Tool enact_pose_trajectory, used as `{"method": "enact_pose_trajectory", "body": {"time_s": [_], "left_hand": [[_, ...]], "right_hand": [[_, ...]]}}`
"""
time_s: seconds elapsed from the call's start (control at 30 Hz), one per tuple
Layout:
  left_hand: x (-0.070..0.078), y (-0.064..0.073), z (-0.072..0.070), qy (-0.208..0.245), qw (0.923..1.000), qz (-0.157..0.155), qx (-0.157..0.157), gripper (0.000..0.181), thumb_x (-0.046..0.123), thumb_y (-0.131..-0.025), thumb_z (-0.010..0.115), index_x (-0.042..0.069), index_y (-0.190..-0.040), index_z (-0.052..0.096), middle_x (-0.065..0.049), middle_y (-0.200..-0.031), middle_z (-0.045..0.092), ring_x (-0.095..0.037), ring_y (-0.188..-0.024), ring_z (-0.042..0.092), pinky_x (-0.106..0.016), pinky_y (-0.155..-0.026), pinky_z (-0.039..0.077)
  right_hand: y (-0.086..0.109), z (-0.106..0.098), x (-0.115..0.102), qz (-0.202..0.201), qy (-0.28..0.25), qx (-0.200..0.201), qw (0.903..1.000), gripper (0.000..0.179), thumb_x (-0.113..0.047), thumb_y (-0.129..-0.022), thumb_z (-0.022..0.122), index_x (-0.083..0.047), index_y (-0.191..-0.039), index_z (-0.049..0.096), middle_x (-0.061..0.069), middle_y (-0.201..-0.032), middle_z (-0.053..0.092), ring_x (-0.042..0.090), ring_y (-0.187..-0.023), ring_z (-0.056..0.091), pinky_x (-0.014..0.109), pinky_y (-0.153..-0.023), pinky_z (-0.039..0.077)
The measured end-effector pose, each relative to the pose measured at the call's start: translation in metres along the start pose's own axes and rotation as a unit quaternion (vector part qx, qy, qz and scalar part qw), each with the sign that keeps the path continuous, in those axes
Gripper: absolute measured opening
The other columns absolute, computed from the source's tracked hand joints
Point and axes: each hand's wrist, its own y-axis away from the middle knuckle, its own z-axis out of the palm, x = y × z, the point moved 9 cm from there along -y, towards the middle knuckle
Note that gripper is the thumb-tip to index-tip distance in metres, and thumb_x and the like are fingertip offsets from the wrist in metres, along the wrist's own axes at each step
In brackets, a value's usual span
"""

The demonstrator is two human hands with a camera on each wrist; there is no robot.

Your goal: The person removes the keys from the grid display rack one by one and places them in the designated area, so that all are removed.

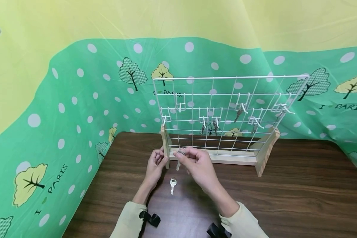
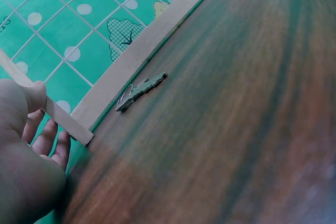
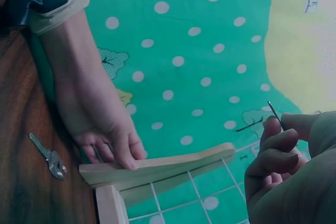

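Note:
My left hand (image 1: 154, 167) grips the left wooden side support (image 1: 165, 145) of a white wire grid rack (image 1: 212, 78), its thumb on one side and fingers on the other. In front of the rack's lower left part, my right hand (image 1: 200, 168) pinches a key (image 1: 178, 166) by its ring end, the blade pointing down. Another key (image 1: 173, 186) lies flat on the table between my forearms. The left wrist view shows this loose key (image 2: 142, 92) near the base bar. From the right wrist, the held key (image 3: 275, 113) is mostly hidden by my fingers.
White hooks hang on the grid; the upper-left hook (image 1: 180, 106) and far-left hook (image 1: 165, 119) show no key. Keys hang on several others, including one key (image 1: 238, 115) right of centre. Behind the brown table (image 1: 309, 195) is a green and yellow patterned cloth (image 1: 86, 86).

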Motion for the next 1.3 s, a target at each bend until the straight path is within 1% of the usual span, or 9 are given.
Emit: {"method": "enact_pose_trajectory", "body": {"time_s": [0.17,0.3,0.53,0.67,0.83,1.03,1.17,1.27,1.3], "left_hand": [[0.002,0.000,0.002,0.001,1.0000,-0.002,-0.003,0.025,-0.010,-0.107,0.060,-0.019,-0.120,0.041,-0.030,-0.172,0.040,-0.045,-0.157,0.043,-0.019,-0.112,0.049],[0.003,0.000,0.003,0.002,1.0000,-0.003,-0.004,0.025,-0.011,-0.107,0.061,-0.018,-0.120,0.041,-0.029,-0.172,0.040,-0.045,-0.158,0.041,-0.019,-0.111,0.049],[0.005,0.000,0.002,0.000,1.0000,0.008,-0.007,0.025,-0.011,-0.106,0.060,-0.019,-0.119,0.040,-0.032,-0.171,0.040,-0.048,-0.157,0.042,-0.019,-0.111,0.049],[0.004,0.000,0.002,0.006,1.0000,0.004,-0.004,0.026,-0.012,-0.106,0.060,-0.020,-0.119,0.040,-0.032,-0.171,0.039,-0.049,-0.157,0.041,-0.019,-0.111,0.049],[0.003,0.000,0.001,0.007,1.0000,-0.001,-0.001,0.024,-0.012,-0.106,0.059,-0.019,-0.119,0.041,-0.031,-0.171,0.040,-0.047,-0.157,0.042,-0.020,-0.111,0.049],[0.002,0.001,0.001,0.005,1.0000,-0.008,0.001,0.020,-0.010,-0.106,0.061,-0.013,-0.117,0.044,-0.028,-0.172,0.040,-0.045,-0.158,0.041,-0.020,-0.112,0.049],[0.002,0.002,0.001,0.008,0.9999,-0.008,0.000,0.020,-0.009,-0.106,0.062,-0.013,-0.116,0.044,-0.029,-0.172,0.039,-0.046,-0.158,0.041,-0.020,-0.113,0.049],[0.001,0.002,0.001,0.009,0.9999,-0.009,0.000,0.020,-0.009,-0.107,0.061,-0.014,-0.116,0.044,-0.029,-0.172,0.039,-0.046,-0.158,0.041,-0.021,-0.113,0.050],[0.001,0.002,0.001,0.009,0.9999,-0.010,0.000,0.020,-0.009,-0.107,0.061,-0.014,-0.117,0.044,-0.029,-0.172,0.039,-0.046,-0.158,0.041,-0.021,-0.113,0.050]], "right_hand": [[0.001,0.000,0.005,0.006,-0.011,-0.006,0.9999,0.022,-0.010,-0.108,0.072,0.011,-0.112,0.076,-0.002,-0.068,0.055,0.006,-0.053,0.042,0.020,-0.049,0.033],[0.002,-0.001,0.006,0.000,-0.016,-0.006,0.9999,0.021,-0.006,-0.111,0.065,0.010,-0.114,0.077,0.000,-0.074,0.062,0.006,-0.054,0.043,0.019,-0.049,0.033],[0.006,-0.004,0.014,0.009,0.005,-0.001,0.9999,0.021,-0.008,-0.109,0.068,0.008,-0.113,0.082,0.003,-0.091,0.077,0.006,-0.051,0.038,0.019,-0.049,0.030],[0.008,-0.007,0.018,0.011,0.022,-0.002,0.9997,0.020,-0.008,-0.108,0.070,0.005,-0.115,0.083,0.008,-0.096,0.079,0.006,-0.050,0.036,0.020,-0.049,0.029],[0.011,-0.009,0.026,0.013,0.039,-0.014,0.9991,0.022,-0.009,-0.109,0.068,0.004,-0.119,0.082,0.010,-0.102,0.079,0.005,-0.053,0.041,0.019,-0.052,0.034],[0.013,-0.014,0.039,0.027,0.042,-0.015,0.9987,0.024,-0.009,-0.110,0.066,0.005,-0.123,0.081,0.013,-0.104,0.078,0.005,-0.053,0.042,0.018,-0.052,0.035],[0.015,-0.019,0.047,0.036,0.057,-0.008,0.9977,0.021,-0.007,-0.107,0.071,0.004,-0.122,0.082,0.015,-0.114,0.080,0.004,-0.052,0.040,0.018,-0.050,0.033],[0.016,-0.023,0.054,0.038,0.071,0.003,0.9967,0.017,-0.005,-0.104,0.075,0.000,-0.117,0.085,0.015,-0.111,0.081,0.003,-0.053,0.040,0.018,-0.050,0.032],[0.017,-0.024,0.056,0.037,0.076,0.006,0.9964,0.016,-0.005,-0.102,0.077,-0.001,-0.116,0.085,0.015,-0.110,0.081,0.003,-0.057,0.045,0.018,-0.052,0.036]]}}
